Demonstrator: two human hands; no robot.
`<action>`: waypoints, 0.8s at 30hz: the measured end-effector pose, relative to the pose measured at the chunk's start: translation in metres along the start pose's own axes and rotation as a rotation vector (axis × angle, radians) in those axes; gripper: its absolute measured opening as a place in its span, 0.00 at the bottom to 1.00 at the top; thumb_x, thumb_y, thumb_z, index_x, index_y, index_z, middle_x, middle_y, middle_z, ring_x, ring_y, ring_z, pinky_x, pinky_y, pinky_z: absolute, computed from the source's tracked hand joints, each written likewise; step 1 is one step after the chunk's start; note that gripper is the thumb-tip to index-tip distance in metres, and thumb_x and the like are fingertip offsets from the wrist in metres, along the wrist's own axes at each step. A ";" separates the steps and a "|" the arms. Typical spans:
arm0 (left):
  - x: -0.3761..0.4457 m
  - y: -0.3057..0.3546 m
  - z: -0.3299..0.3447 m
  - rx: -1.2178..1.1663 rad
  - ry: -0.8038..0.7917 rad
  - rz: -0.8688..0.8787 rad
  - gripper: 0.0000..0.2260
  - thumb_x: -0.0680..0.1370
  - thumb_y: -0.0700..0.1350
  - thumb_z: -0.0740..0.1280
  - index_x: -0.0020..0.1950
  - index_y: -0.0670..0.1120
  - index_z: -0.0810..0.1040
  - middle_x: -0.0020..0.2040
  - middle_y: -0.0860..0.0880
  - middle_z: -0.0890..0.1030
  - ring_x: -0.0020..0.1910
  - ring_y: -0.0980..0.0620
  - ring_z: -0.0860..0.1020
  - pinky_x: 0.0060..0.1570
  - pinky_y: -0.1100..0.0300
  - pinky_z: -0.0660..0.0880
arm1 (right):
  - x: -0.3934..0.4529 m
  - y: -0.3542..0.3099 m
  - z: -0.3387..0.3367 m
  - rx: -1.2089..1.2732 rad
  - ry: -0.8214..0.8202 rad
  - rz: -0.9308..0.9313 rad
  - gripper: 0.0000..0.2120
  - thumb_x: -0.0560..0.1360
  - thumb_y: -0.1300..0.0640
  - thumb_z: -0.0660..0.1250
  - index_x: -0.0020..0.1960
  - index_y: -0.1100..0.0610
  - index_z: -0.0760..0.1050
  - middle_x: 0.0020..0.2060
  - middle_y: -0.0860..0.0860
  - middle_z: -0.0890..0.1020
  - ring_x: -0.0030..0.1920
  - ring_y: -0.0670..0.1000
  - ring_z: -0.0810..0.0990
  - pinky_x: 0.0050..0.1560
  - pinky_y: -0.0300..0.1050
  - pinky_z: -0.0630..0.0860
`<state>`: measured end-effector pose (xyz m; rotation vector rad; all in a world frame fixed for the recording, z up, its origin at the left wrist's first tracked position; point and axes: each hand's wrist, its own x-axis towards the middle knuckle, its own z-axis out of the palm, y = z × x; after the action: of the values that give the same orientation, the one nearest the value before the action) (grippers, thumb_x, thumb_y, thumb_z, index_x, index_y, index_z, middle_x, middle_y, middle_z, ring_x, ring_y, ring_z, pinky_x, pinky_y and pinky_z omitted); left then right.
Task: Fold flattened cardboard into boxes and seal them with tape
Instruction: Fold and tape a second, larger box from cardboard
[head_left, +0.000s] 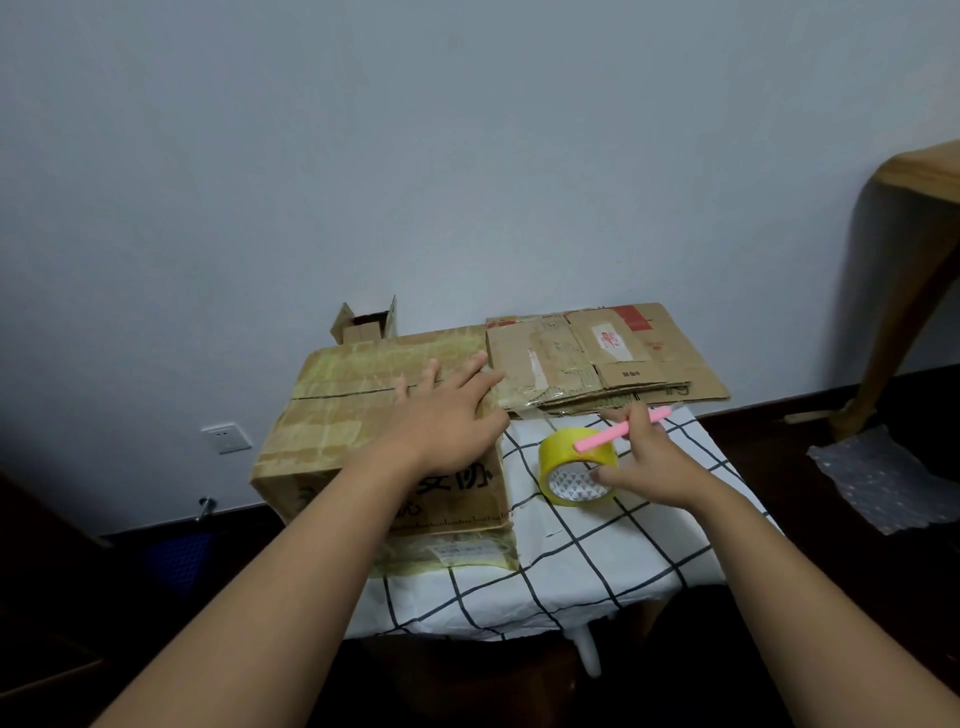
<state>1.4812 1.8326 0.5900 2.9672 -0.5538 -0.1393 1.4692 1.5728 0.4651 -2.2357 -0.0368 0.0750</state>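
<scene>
Cardboard box (363, 415) sits folded on the bench's (597, 561) left half, its top seam running left to right under the left hand (447, 415), which presses flat with straight fingers. Just right of it, the right hand (649, 462) grips the tape roll (576, 467) and a pink cutter (621, 430). Flattened cardboard (602, 358) lies behind. Judging by this, tape must travel leftward along the seam.

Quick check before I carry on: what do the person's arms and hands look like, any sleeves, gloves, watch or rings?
Both forearms are bare for as far as they show; no sleeve edge enters the view. The left hand and the right hand wear no gloves, and no watch, bracelet or ring is visible. No markings show on either arm.
</scene>
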 end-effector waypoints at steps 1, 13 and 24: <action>0.000 0.000 0.000 0.000 -0.001 0.000 0.25 0.82 0.61 0.51 0.79 0.64 0.51 0.80 0.62 0.43 0.80 0.44 0.42 0.75 0.36 0.39 | 0.000 -0.007 -0.001 0.052 0.057 -0.048 0.22 0.72 0.57 0.72 0.55 0.47 0.60 0.70 0.47 0.69 0.68 0.52 0.67 0.61 0.48 0.65; 0.001 0.001 0.000 0.000 -0.008 -0.006 0.25 0.82 0.61 0.51 0.79 0.64 0.50 0.80 0.62 0.42 0.80 0.44 0.41 0.75 0.37 0.38 | 0.032 -0.099 0.013 1.304 0.348 -0.032 0.23 0.84 0.44 0.53 0.52 0.60 0.78 0.30 0.56 0.79 0.29 0.50 0.75 0.33 0.40 0.73; 0.001 0.001 0.000 -0.006 -0.002 -0.003 0.24 0.82 0.60 0.51 0.79 0.64 0.51 0.80 0.63 0.42 0.80 0.44 0.41 0.75 0.37 0.38 | 0.050 -0.068 0.022 1.474 0.229 0.033 0.08 0.75 0.72 0.60 0.40 0.64 0.75 0.30 0.54 0.72 0.30 0.47 0.71 0.33 0.36 0.70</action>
<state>1.4818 1.8316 0.5900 2.9626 -0.5488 -0.1438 1.5174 1.6352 0.5029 -0.7607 0.1397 -0.1128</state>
